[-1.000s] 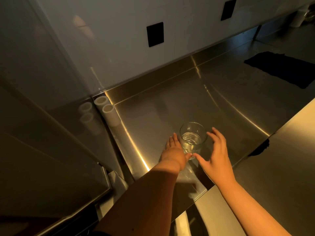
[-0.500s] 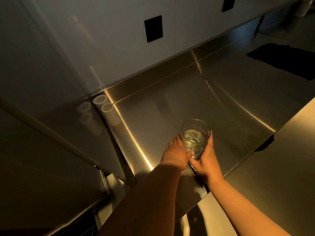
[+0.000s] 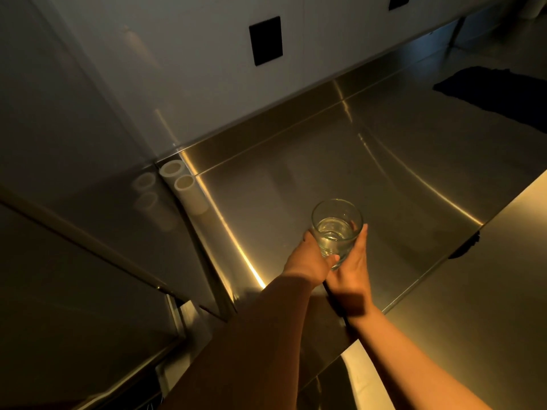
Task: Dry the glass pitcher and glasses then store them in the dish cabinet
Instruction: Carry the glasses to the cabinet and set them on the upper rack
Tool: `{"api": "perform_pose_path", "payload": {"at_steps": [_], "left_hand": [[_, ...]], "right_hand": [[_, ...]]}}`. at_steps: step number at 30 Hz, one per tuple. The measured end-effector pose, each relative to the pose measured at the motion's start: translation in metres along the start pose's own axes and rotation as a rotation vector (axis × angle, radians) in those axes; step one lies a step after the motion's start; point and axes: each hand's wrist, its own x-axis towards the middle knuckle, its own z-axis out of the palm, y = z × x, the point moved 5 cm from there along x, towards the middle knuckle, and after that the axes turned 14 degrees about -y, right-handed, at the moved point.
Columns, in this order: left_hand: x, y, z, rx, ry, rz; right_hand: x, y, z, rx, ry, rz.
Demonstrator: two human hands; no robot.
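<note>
A clear drinking glass (image 3: 336, 223) stands upright near the front of a stainless steel counter (image 3: 296, 187). My left hand (image 3: 309, 260) wraps its left side, thumb across the lower front. My right hand (image 3: 353, 261) cups the right side and base, fingers up the far wall of the glass. Both hands hold it. No pitcher is in view.
Two white tubes (image 3: 185, 187) stand in the counter's back left corner against a steel side panel (image 3: 88, 232). A dark cloth (image 3: 500, 90) lies at the far right of the counter. A black wall plate (image 3: 265, 39) sits on the white wall behind.
My right hand has gone from open beside the glass to closing around it. The left hand has shifted from behind the glass to gripping its side. The glass sits slightly higher in view.
</note>
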Motion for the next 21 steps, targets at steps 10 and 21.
{"api": "perform_pose_path", "payload": {"at_steps": [10,21], "left_hand": [[0.0,0.014,-0.004,-0.045,-0.004,0.1],[-0.044,0.074,-0.035,-0.161,0.171,0.383]], "right_hand": [[0.002,-0.015,-0.014,-0.019,0.084,0.035],[0.019,-0.083,-0.08,-0.105,0.18,-0.091]]}}
